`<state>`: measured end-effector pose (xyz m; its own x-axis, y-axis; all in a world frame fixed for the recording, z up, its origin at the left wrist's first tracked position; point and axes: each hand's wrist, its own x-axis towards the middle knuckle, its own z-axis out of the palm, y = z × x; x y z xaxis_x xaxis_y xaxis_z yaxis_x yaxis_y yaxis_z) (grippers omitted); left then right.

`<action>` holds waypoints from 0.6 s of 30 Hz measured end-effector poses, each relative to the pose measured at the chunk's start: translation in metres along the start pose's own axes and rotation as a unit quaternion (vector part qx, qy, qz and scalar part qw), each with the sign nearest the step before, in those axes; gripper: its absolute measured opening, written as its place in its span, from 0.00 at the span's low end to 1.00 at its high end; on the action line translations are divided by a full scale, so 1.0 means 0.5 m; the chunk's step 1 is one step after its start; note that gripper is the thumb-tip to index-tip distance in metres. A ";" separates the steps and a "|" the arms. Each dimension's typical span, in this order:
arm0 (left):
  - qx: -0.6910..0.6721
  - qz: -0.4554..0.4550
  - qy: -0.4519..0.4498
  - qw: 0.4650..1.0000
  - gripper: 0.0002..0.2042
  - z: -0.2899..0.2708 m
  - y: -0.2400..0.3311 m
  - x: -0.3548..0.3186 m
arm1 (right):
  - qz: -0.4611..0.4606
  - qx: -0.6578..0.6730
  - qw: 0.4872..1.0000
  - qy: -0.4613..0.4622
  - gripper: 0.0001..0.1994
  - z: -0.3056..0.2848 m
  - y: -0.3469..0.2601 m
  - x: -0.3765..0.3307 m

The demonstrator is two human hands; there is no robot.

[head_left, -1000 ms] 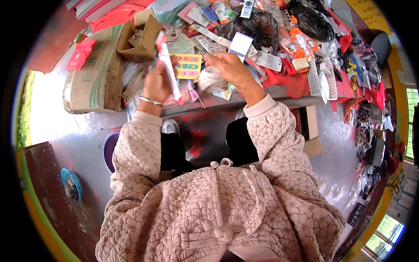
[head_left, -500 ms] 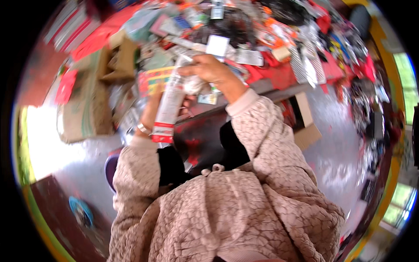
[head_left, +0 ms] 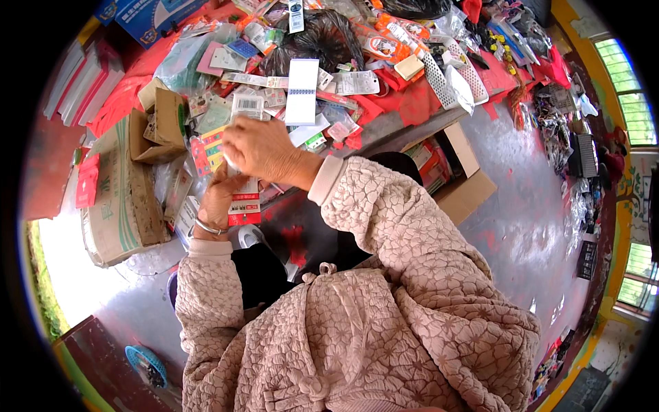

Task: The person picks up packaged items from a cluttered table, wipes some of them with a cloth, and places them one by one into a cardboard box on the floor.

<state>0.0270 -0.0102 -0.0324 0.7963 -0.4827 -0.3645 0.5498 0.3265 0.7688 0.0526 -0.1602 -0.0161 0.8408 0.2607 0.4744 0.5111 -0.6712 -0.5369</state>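
My left hand (head_left: pixel 218 199), with a bangle at its wrist, is closed round a long white-and-red package (head_left: pixel 245 207), whose red end hangs below the fingers. Over its middle, my right hand (head_left: pixel 264 150) is closed, fingertips pressed together by my left thumb on something whitish that is mostly hidden. A clear pack with a barcode (head_left: pixel 247 105) shows just beyond my knuckles; whether it belongs to the same package I cannot tell. Beside my fingertips lies a yellow-and-red printed card (head_left: pixel 208 147). An open spiral notepad (head_left: pixel 302 93) rests on the heap past my right hand.
Small goods and a black plastic bag (head_left: pixel 321 41) cover the red-clothed table. A small open carton (head_left: pixel 159 127) stands by a large cardboard box (head_left: pixel 120 196) on the left. Another open box (head_left: pixel 470 189) holds red items on the right. A blue basket (head_left: pixel 145 365) sits on the floor.
Both hands have come closer together, my right hand moving left and down over the package. The package's red end has dropped a little to the left. The head view has shifted slightly.
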 end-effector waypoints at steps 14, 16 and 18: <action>-0.237 0.154 -0.109 0.953 0.28 -0.025 0.024 0.029 | 0.307 0.410 0.839 0.184 0.11 -0.078 0.144 0.069; -0.292 0.134 -0.090 0.943 0.24 -0.034 0.013 0.032 | 0.264 0.384 0.876 0.124 0.11 -0.044 0.105 0.069; -0.221 0.102 0.040 0.969 0.20 -0.018 0.007 0.021 | 0.128 0.240 0.956 0.109 0.08 -0.004 0.033 0.058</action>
<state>0.0394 -0.0067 -0.0383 0.9072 -0.3119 -0.2824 0.4189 0.7336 0.5351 0.0851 -0.1650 -0.0098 0.9192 -0.0549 0.3900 0.3601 -0.2840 -0.8886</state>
